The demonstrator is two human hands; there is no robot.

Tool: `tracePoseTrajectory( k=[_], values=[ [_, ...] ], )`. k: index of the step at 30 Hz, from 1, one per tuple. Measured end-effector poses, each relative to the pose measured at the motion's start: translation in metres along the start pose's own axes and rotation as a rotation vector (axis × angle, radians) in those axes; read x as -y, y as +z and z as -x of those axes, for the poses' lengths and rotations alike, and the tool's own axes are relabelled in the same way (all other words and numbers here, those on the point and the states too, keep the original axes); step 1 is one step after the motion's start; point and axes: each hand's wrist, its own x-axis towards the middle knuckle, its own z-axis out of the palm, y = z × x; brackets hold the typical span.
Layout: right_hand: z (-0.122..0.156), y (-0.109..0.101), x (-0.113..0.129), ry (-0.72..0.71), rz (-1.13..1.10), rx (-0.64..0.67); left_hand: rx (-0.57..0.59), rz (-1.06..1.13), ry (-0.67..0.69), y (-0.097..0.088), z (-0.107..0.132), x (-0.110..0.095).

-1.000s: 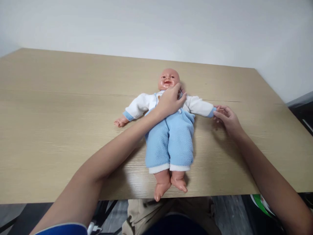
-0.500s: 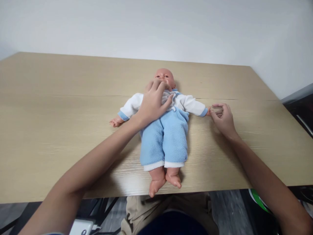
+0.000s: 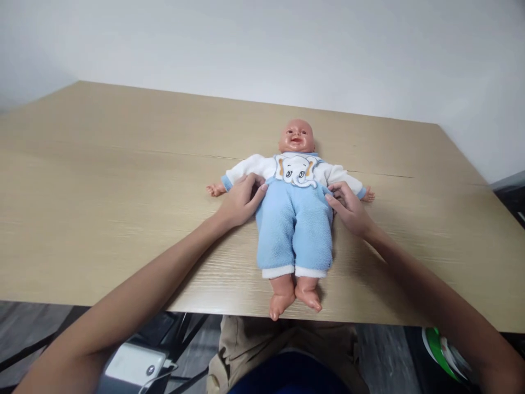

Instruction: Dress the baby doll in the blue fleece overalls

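A baby doll (image 3: 296, 205) lies on its back on the wooden table (image 3: 123, 180), head away from me and bare feet at the near edge. It wears a white top with an elephant picture and light blue fleece trousers (image 3: 295, 227). My left hand (image 3: 241, 198) pinches the trousers' waistband at the doll's left-side hip in view. At the opposite side, my right hand (image 3: 348, 207) grips the same waistband. Both of the doll's arms lie spread out on the table.
A white wall runs behind the table. Below the near edge I see my beige trousers (image 3: 254, 345), a white device with a cable (image 3: 133, 365) at lower left and a green-and-white object (image 3: 445, 350) on the floor at lower right.
My left hand left the doll's chest and neck and came down to the waistband. My right hand let go of the doll's hand and moved in to the other hip.
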Motion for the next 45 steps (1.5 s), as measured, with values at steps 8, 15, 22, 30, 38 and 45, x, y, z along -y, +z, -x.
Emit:
tracePoseTrajectory(
  k=[8, 15, 22, 30, 38, 45],
  values=[
    [-0.019, -0.003, -0.01, 0.151, -0.176, 0.052, 0.08, 0.431, -0.151, 0.002, -0.007, 0.009],
    [-0.018, 0.001, -0.017, 0.131, -0.179, -0.054, -0.024, 0.467, -0.174, 0.01, -0.01, 0.012],
    [-0.003, -0.012, -0.029, -0.075, 0.295, -0.224, -0.233, 0.183, -0.056, 0.016, -0.011, -0.003],
    [-0.015, -0.071, -0.051, -0.36, 0.756, -0.297, -0.164, -0.067, 0.381, 0.026, -0.073, -0.072],
    [-0.021, -0.098, -0.071, -0.325, 0.685, -0.124, 0.351, -0.443, 0.446, 0.078, -0.137, -0.114],
    [-0.014, -0.088, -0.039, -0.319, 0.426, -0.299, 0.366, -0.332, 0.396, 0.089, -0.141, -0.106]
  ],
)
